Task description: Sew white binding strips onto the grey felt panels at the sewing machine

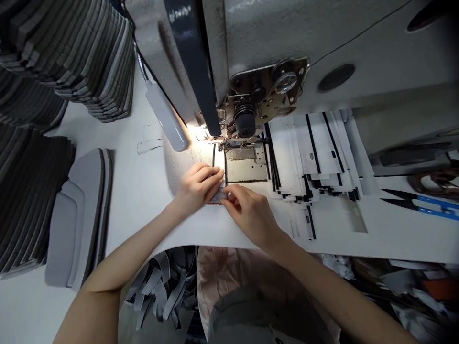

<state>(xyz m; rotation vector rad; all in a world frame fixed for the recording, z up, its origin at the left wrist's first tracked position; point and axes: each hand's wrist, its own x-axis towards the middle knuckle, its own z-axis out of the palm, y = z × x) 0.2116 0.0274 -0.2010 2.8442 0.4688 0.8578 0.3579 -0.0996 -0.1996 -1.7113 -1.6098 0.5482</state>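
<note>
A grey fabric panel (175, 167) lies under the needle area of a sewing machine (245, 119), lit by a small lamp. A white strip (219, 160) with a dark edge runs along its right side, up to the presser foot. My left hand (196, 187) rests on the panel, its fingers close together and pressing the strip down. Just right of it, my right hand (247, 210) pinches the panel's lower right edge between thumb and forefinger. The metal plate (247, 169) shows to the right of the strip.
Tall stacks of grey panels (82, 52) stand at the left, with loose panels (77, 215) nearer. White strips with black edges (304, 148) lie right of the machine plate. Blue-handled snips (426, 203) are at the far right. The lamp (167, 117) hangs left of the needle.
</note>
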